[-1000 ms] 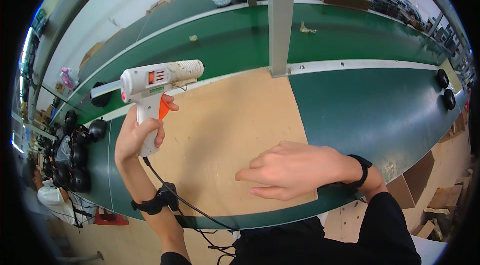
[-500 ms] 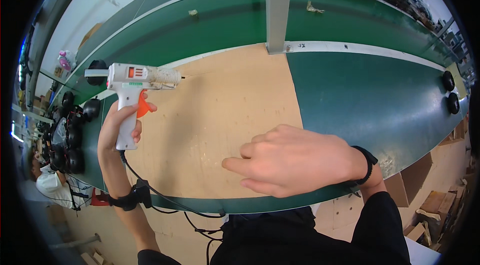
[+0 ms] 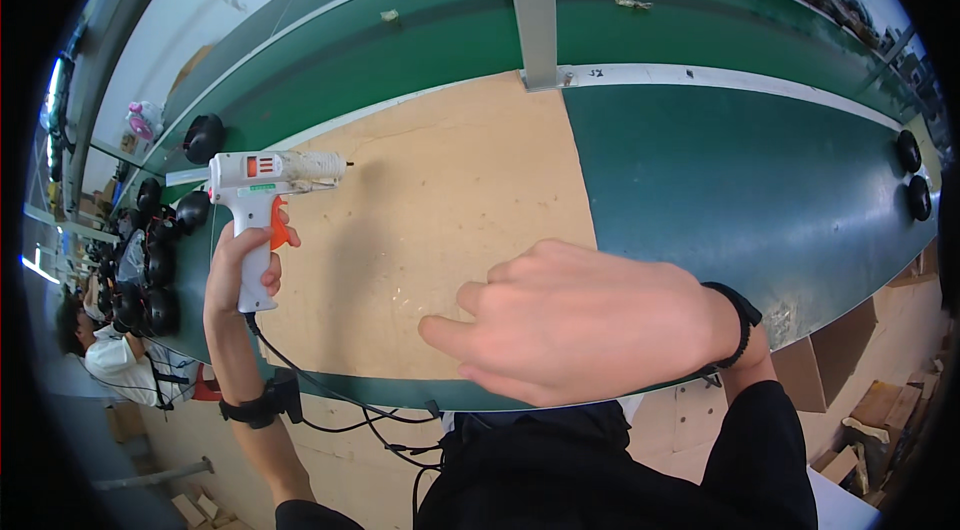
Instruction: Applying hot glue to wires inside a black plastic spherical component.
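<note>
Left of the wooden board [image 3: 440, 180], a cluster of round black parts [image 3: 150, 250] lies on the green belt [image 3: 720, 180]. At the board's left edge the left hand [image 3: 243, 265] wraps tightly around the handle of a white glue gun [image 3: 262, 192], one finger by its orange trigger; the nozzle points right, across the board. A black cable [image 3: 330, 400] hangs from the handle over the board's near edge. Above the board's near right part hovers the right hand [image 3: 580, 320], fingers loosely spread, holding nothing. Behind the board's far edge rises a grey post [image 3: 530, 10]. Far right of the board lie two more black parts [image 3: 912, 175].
</note>
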The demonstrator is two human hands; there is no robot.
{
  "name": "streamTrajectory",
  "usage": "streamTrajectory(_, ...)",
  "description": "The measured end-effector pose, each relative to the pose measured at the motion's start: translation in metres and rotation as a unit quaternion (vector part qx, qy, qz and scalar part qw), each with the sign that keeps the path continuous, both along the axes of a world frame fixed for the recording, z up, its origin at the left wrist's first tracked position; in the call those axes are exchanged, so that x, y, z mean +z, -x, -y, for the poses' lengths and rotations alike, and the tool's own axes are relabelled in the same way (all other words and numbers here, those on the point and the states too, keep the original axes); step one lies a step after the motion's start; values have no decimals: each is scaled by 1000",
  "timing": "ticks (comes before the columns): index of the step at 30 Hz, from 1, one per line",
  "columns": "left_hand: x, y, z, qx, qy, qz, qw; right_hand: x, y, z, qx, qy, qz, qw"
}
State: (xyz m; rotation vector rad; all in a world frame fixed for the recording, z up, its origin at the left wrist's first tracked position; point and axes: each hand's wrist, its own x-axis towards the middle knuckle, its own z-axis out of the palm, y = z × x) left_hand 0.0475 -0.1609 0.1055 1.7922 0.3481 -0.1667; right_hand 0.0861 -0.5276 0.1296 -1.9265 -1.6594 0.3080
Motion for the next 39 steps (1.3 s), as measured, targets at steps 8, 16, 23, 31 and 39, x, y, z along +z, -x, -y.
streamTrajectory(8, -2, 3, 11, 35, -11, -6, 999, 9, 2, 5, 13, 30, 6, 999)
streamTrajectory(16, -7, 4, 1, 49, 9, 14, 999, 9, 2, 5, 14, 18, 17, 1000)
streamTrajectory(23, -13, 5, -1, 32, -11, 8, 999, 13, 4, 2, 7, 16, 17, 1000)
streamTrajectory(31, -15, 5, -8, 34, -12, -4, 999, 15, -1, 3, 15, 38, 12, 999)
streamTrajectory(39, -13, 42, -58, 100, -56, -30, 993, 13, -1, 7, 2, 49, 55, 997)
